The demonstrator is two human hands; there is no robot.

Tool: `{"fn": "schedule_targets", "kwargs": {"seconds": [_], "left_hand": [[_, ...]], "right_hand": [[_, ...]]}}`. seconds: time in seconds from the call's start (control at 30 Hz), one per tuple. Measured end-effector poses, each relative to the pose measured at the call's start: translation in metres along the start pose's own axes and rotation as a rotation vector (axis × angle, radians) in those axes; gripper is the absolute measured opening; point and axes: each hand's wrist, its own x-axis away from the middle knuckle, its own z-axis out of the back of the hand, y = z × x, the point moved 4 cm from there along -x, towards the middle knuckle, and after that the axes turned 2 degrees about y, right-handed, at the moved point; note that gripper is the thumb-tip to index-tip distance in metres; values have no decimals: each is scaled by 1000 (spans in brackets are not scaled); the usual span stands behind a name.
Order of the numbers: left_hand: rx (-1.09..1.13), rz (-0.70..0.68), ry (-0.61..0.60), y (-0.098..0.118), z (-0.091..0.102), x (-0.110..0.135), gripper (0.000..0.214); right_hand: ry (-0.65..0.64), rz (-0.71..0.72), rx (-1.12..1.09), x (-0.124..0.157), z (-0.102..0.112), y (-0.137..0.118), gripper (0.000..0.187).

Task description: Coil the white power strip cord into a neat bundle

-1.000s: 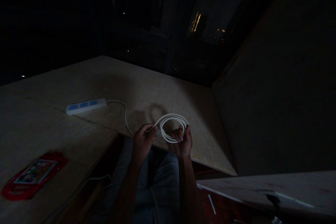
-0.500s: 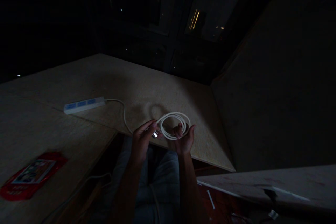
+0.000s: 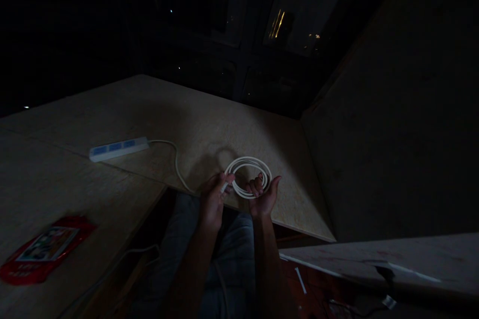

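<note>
A white power cord point(image 3: 250, 160) is wound into a loose coil of several loops, held up between my two hands above the front edge of the counter. My left hand point(image 3: 212, 203) pinches the coil's left side, thumb and fingers closed on the cord. The right side of the coil rests in my right hand point(image 3: 264, 200), with fingers curled over the loops and the thumb sticking out. To the left lies a white power strip point(image 3: 119, 150) with blue socket faces, and its cord point(image 3: 175, 159) curves toward my left hand.
The stone-like counter point(image 3: 209, 114) runs along a dark window. A red packet point(image 3: 48, 249) lies at the left front. On the right rises a dark wall point(image 3: 389, 134). My legs point(image 3: 235, 259) are under the counter edge, and another thin cable point(image 3: 142, 249) hangs at lower left.
My left hand has moved right and closer to the coil, and the shiny metal end seen by its fingers is now hidden. My right hand keeps holding the loops.
</note>
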Motion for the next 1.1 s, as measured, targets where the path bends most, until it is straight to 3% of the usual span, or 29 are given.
{"fn": "schedule_targets", "kwargs": {"seconds": [0.27,0.43,0.7,0.87,1.1], "left_hand": [[-431,-297,22,-2,5,1,30],[-533,-163,-133,-4,3,-2,35],[-452,-114,-71,-5,6,-4,78],[-558,-151,-201,-9,0,-16,40],[-411,-251,25,-14,-8,-34,33]], "right_hand": [[123,67,-7,-4,5,-3,52],[112,45,37,-2,1,-3,54],[82,17,8,-1,0,-3,53],[28,-48,-19,-3,-1,0,51],[12,-79,-2,-7,-13,3,52]]}}
